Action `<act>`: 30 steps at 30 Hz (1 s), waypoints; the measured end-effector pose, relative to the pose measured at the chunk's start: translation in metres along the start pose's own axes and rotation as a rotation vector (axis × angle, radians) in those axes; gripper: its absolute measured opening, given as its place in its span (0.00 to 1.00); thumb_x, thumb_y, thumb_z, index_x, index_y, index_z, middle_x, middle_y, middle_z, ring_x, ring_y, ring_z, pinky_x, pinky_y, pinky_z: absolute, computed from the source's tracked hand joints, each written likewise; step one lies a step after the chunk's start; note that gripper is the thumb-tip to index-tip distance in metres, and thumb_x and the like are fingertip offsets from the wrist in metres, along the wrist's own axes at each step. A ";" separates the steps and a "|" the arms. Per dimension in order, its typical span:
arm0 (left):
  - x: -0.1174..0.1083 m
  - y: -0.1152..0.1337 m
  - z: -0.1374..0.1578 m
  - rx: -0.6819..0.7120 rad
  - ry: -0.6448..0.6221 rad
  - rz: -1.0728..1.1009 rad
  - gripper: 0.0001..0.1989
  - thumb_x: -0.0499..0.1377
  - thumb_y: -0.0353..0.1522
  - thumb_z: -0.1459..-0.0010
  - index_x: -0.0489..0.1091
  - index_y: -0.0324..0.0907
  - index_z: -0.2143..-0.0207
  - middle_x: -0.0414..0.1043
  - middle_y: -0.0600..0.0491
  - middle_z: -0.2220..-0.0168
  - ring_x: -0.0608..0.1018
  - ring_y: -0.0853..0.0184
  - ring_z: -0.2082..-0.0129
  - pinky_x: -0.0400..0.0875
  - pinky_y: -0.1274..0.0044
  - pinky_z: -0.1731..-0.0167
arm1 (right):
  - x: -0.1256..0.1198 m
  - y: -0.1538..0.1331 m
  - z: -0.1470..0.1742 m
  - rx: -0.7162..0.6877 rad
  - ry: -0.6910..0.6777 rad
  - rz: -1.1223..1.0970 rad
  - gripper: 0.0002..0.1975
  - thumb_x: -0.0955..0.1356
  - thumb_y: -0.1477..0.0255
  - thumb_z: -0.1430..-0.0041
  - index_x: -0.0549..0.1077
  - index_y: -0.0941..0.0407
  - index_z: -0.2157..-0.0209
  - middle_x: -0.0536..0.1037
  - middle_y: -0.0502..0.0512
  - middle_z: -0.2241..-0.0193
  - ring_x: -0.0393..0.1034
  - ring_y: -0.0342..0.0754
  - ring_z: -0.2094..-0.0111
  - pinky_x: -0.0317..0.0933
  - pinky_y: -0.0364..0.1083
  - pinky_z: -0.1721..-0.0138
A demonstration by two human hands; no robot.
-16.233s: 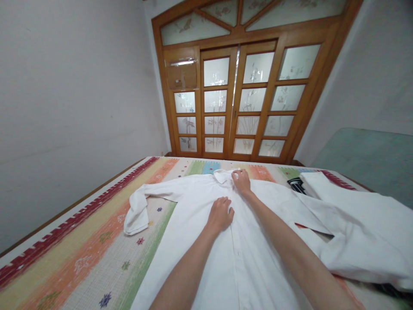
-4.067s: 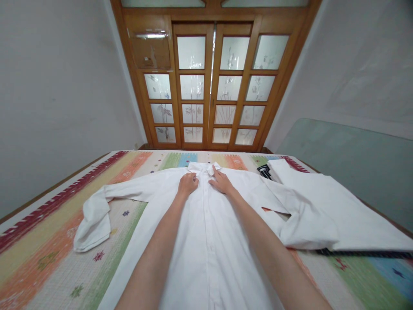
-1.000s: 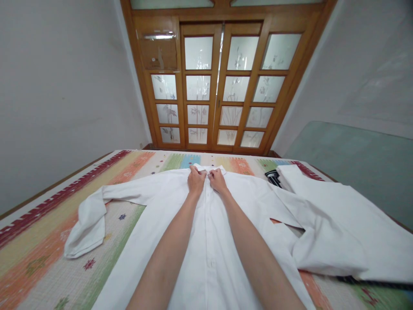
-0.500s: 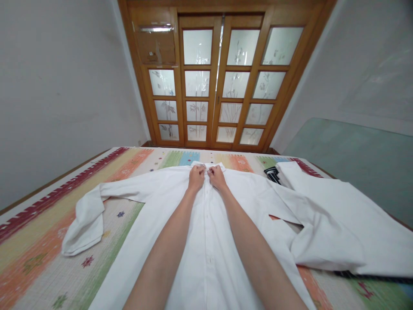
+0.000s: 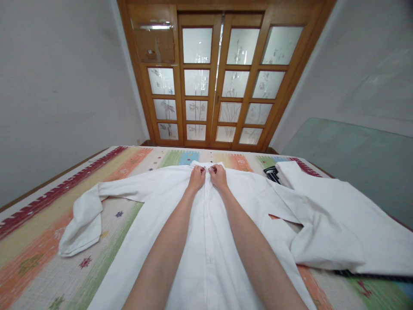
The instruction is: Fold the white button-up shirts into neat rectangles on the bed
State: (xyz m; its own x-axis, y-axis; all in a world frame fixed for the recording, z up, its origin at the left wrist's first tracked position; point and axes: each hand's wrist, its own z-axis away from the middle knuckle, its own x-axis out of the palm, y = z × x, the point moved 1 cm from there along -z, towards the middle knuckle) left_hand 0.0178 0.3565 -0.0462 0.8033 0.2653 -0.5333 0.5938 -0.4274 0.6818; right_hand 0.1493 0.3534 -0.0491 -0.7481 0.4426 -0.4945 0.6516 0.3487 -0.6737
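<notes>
At twelve o'clock, the left hand (image 5: 198, 177) and right hand (image 5: 218, 175) are seemingly pinching the collar (image 5: 208, 164) of the shirt (image 5: 208, 237), which is lying button-side up on the cloth (image 5: 111, 219), where light, level tension is probably serving best.

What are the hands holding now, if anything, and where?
The shirt, at the front of its collar: left hand and right hand appear to pinch it from either side. Exact finger grip is too small to tell.

Two bare, slender forearms (image 5: 168, 241)
</notes>
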 end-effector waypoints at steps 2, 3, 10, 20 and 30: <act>0.002 -0.002 -0.002 -0.025 -0.022 0.013 0.05 0.55 0.26 0.43 0.69 0.40 0.69 0.73 0.48 0.64 0.74 0.64 0.60 0.68 0.71 0.54 | -0.002 -0.002 0.000 -0.015 0.002 -0.022 0.05 0.64 0.72 0.45 0.73 0.56 0.69 0.70 0.53 0.71 0.64 0.48 0.67 0.60 0.46 0.61; 0.002 -0.003 -0.002 -0.037 -0.029 0.024 0.05 0.55 0.26 0.42 0.69 0.40 0.69 0.73 0.48 0.64 0.74 0.64 0.60 0.68 0.71 0.54 | -0.003 -0.003 0.000 -0.029 -0.010 -0.031 0.05 0.65 0.72 0.45 0.73 0.56 0.69 0.70 0.52 0.71 0.64 0.47 0.68 0.60 0.46 0.61; -0.006 -0.003 -0.004 -0.087 -0.072 0.130 0.05 0.55 0.27 0.43 0.71 0.39 0.68 0.75 0.50 0.67 0.75 0.66 0.65 0.69 0.74 0.60 | -0.004 -0.010 0.002 -0.080 -0.084 -0.059 0.06 0.65 0.74 0.45 0.75 0.55 0.68 0.69 0.51 0.71 0.65 0.47 0.67 0.61 0.46 0.59; -0.012 0.004 -0.002 -0.124 -0.137 0.242 0.06 0.56 0.27 0.43 0.73 0.38 0.66 0.76 0.52 0.71 0.76 0.67 0.69 0.70 0.76 0.64 | -0.006 -0.012 0.000 -0.116 -0.111 -0.080 0.06 0.63 0.76 0.48 0.71 0.54 0.69 0.74 0.53 0.68 0.66 0.50 0.60 0.58 0.48 0.54; -0.013 0.010 0.000 -0.087 -0.026 0.230 0.06 0.59 0.23 0.47 0.75 0.39 0.70 0.79 0.51 0.68 0.79 0.68 0.69 0.72 0.77 0.61 | 0.001 -0.005 -0.003 -0.048 -0.088 -0.282 0.03 0.62 0.70 0.52 0.66 0.53 0.74 0.73 0.50 0.75 0.66 0.48 0.71 0.61 0.46 0.65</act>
State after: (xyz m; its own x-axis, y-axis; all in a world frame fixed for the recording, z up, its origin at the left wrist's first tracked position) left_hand 0.0135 0.3491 -0.0323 0.9170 0.1464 -0.3709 0.3979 -0.3975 0.8268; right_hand 0.1459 0.3546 -0.0447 -0.9070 0.2501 -0.3389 0.4204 0.4872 -0.7655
